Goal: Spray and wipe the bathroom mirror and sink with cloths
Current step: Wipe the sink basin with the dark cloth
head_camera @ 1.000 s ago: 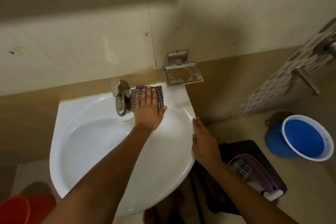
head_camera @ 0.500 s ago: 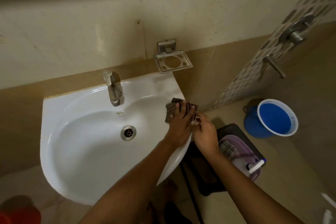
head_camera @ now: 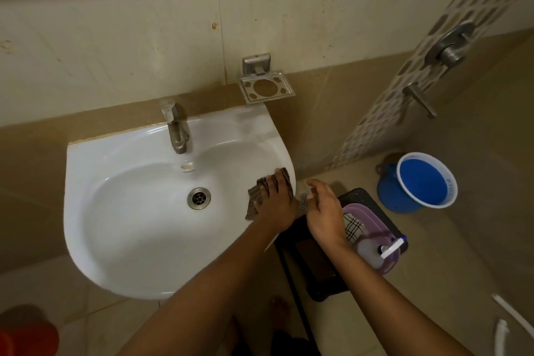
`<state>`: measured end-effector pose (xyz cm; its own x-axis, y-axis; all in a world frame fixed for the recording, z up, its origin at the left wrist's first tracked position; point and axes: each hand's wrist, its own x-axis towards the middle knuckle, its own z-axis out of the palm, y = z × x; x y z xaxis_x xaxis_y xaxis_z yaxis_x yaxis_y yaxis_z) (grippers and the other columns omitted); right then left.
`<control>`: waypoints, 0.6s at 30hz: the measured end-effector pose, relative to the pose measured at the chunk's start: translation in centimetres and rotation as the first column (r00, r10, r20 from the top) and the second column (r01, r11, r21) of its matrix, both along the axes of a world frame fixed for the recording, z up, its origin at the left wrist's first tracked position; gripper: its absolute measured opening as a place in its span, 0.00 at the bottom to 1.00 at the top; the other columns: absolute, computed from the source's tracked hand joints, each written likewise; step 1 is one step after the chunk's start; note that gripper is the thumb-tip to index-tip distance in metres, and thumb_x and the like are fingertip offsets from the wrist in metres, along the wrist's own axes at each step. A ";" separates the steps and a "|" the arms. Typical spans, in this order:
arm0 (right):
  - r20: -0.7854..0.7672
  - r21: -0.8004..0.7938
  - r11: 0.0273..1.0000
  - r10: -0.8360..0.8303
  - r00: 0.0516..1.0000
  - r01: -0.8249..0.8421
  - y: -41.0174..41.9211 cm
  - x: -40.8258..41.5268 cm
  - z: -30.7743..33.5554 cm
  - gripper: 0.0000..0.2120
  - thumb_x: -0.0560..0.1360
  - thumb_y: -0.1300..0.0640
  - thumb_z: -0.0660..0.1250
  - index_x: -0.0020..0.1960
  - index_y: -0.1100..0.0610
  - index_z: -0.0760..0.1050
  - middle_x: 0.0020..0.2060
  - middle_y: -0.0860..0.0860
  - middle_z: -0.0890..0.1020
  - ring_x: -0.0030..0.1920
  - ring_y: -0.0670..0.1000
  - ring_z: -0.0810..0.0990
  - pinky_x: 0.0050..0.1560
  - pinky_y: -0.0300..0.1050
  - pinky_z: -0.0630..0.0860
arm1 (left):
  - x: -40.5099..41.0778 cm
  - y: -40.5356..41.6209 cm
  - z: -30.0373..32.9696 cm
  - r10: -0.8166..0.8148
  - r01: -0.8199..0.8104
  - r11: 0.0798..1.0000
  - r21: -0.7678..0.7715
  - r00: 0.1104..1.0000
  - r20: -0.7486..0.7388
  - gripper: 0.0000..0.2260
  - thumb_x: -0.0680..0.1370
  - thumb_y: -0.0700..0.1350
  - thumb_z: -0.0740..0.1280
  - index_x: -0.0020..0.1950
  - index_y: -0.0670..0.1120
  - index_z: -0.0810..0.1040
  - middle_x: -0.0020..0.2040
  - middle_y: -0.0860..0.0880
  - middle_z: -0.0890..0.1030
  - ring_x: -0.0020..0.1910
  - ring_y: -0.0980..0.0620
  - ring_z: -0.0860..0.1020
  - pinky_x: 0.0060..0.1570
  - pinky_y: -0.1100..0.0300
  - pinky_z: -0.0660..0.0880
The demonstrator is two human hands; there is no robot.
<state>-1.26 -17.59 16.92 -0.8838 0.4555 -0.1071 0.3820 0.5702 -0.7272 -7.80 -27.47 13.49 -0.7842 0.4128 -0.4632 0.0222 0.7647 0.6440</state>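
A white wall-mounted sink (head_camera: 130, 240) fills the middle left, with a steel tap (head_camera: 176, 133) at its back and a drain (head_camera: 198, 197) in the bowl. My left hand (head_camera: 276, 202) lies flat on a dark checked cloth (head_camera: 255, 196) and presses it against the sink's right rim. Just off that rim, my right hand (head_camera: 323, 211) hovers with relaxed fingers and holds nothing. A white spray bottle (head_camera: 372, 251) and a second checked cloth (head_camera: 352, 227) lie in a purple basket (head_camera: 375, 217) on a black stool. The mirror is out of view.
An empty steel soap dish (head_camera: 265, 87) hangs on the wall above the sink's right corner. A blue bucket (head_camera: 424, 179) stands on the floor at right, below wall taps (head_camera: 450, 46). A red bucket (head_camera: 26, 338) is at the bottom left. My foot (head_camera: 278, 309) shows under the sink.
My left hand slid the cloth from beside the tap down along the right rim. My right hand left the rim and now hovers beside it. The camera tilted slightly.
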 end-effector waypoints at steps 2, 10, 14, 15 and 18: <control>-0.002 0.009 1.000 0.015 1.000 -0.015 0.8 0.0 -0.3 0.17 0.82 0.61 0.59 0.69 0.55 0.72 0.67 0.51 0.75 0.66 0.52 0.74 0.65 0.53 0.74 | -2.2 1.7 0.3 0.138 -0.139 0.990 0.026 0.989 0.061 0.38 0.83 0.57 0.55 0.79 0.46 0.31 0.80 0.39 0.36 0.78 0.35 0.37 0.73 0.33 0.42; -0.023 0.022 0.991 0.132 0.991 -0.132 2.7 -1.4 -1.2 0.16 0.81 0.61 0.60 0.68 0.57 0.73 0.67 0.52 0.75 0.66 0.52 0.74 0.67 0.52 0.72 | -0.9 1.0 -0.3 0.037 -0.038 0.998 -0.043 0.999 -0.014 0.35 0.84 0.56 0.54 0.79 0.48 0.32 0.81 0.42 0.37 0.79 0.38 0.38 0.76 0.35 0.44; -0.039 0.043 0.971 0.238 0.971 -0.236 1.4 -2.8 -0.8 0.14 0.81 0.61 0.59 0.66 0.58 0.75 0.68 0.53 0.75 0.67 0.52 0.73 0.65 0.41 0.67 | 4.4 -3.5 0.1 -0.153 0.143 0.986 -0.084 0.979 -0.133 0.32 0.83 0.55 0.52 0.81 0.52 0.37 0.82 0.46 0.43 0.81 0.45 0.43 0.77 0.38 0.50; -0.044 0.057 0.956 0.291 0.956 -0.288 0.7 -3.0 -0.6 0.14 0.82 0.61 0.59 0.65 0.58 0.75 0.68 0.52 0.75 0.68 0.52 0.72 0.65 0.40 0.66 | 5.4 -4.7 0.1 -0.168 0.151 0.982 -0.113 0.973 -0.159 0.32 0.83 0.56 0.52 0.81 0.52 0.38 0.82 0.46 0.46 0.81 0.46 0.45 0.77 0.39 0.53; -0.021 0.106 0.863 0.498 0.867 -0.493 -1.8 -3.2 -0.3 0.14 0.82 0.60 0.59 0.66 0.57 0.74 0.70 0.52 0.73 0.71 0.51 0.69 0.68 0.40 0.63 | 7.4 -8.2 0.4 -0.225 0.176 0.959 -0.221 0.949 -0.220 0.31 0.83 0.58 0.51 0.81 0.52 0.40 0.82 0.45 0.52 0.80 0.45 0.53 0.76 0.42 0.58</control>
<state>-4.50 -19.37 16.63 -0.9985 -0.0380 -0.0399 -0.0015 0.7421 -0.6703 -0.40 -35.64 13.89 -0.7928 0.4926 -0.3588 0.3233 0.8390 0.4377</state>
